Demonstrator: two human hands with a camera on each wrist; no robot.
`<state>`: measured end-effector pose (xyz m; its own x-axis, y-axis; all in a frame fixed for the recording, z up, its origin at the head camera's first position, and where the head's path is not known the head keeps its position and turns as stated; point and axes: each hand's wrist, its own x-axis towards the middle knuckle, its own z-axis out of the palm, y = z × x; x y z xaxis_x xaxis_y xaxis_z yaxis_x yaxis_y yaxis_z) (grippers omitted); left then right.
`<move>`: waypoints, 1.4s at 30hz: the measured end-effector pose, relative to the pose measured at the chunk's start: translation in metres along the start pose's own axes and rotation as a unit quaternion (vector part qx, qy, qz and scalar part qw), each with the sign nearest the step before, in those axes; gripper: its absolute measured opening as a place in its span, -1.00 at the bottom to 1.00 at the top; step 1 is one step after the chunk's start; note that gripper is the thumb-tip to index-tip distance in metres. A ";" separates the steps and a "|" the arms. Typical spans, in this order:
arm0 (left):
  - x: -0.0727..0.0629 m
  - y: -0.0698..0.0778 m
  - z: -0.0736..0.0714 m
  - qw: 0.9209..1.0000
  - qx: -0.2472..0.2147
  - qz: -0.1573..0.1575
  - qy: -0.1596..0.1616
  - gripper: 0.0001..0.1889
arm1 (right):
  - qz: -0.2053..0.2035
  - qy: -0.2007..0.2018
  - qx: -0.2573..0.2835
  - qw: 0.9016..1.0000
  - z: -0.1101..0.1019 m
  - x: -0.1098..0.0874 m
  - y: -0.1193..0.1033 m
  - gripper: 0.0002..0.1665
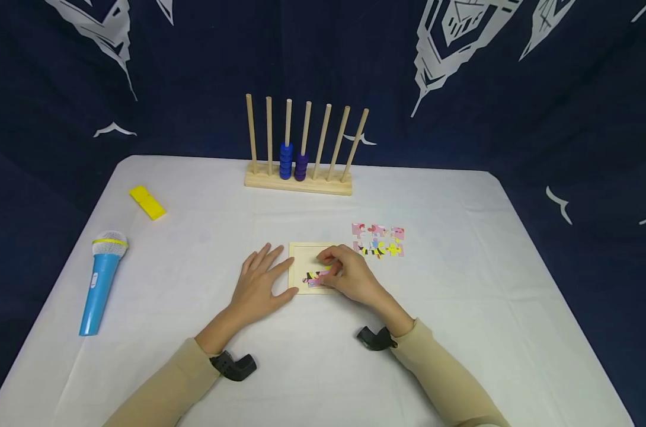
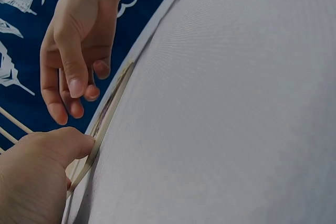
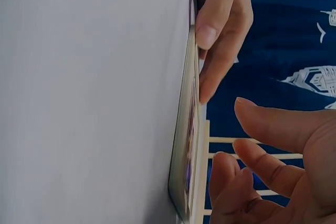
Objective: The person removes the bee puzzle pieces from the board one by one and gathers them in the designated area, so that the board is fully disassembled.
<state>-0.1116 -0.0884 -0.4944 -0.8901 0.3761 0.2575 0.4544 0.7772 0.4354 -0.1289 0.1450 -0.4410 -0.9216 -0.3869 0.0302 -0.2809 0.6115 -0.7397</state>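
Observation:
A shallow wooden puzzle tray [image 1: 303,255] lies on the table, with a few joined jigsaw pieces [image 1: 311,279] in its lower part. My left hand [image 1: 259,289] rests beside it with fingers spread, thumb and a fingertip at the tray's left edge; the thumb presses the rim in the left wrist view. Over the tray's right side hovers my right hand [image 1: 355,277], its fingers loosely bent and partly hiding the pieces. In the right wrist view, the thumb and fingers of that hand [image 3: 278,166] stand apart with nothing between them.
Several loose jigsaw pieces [image 1: 377,231] lie right of the tray. Behind stands a wooden peg rack [image 1: 296,185] with blue and purple rings on two pegs. A blue toy microphone [image 1: 100,290] and a yellow block [image 1: 147,203] lie at the left.

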 end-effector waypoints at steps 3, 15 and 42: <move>0.001 0.001 0.000 1.000 -0.001 0.001 -0.002 -0.38 | 0.000 -0.001 0.005 1.000 0.004 0.001 -0.001 -0.54; 0.000 0.002 -0.001 1.000 -0.001 0.000 -0.003 -0.38 | -0.010 0.004 0.006 1.000 0.010 0.001 0.000 -0.56; 0.000 0.000 0.001 1.000 0.001 0.007 0.004 -0.38 | 0.002 0.012 -0.033 0.999 0.018 0.001 0.004 -0.58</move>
<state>-0.1113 -0.0882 -0.4953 -0.8831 0.3834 0.2705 0.4671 0.7725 0.4302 -0.1261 0.1347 -0.4565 -0.9287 -0.3681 0.0449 -0.2940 0.6571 -0.6942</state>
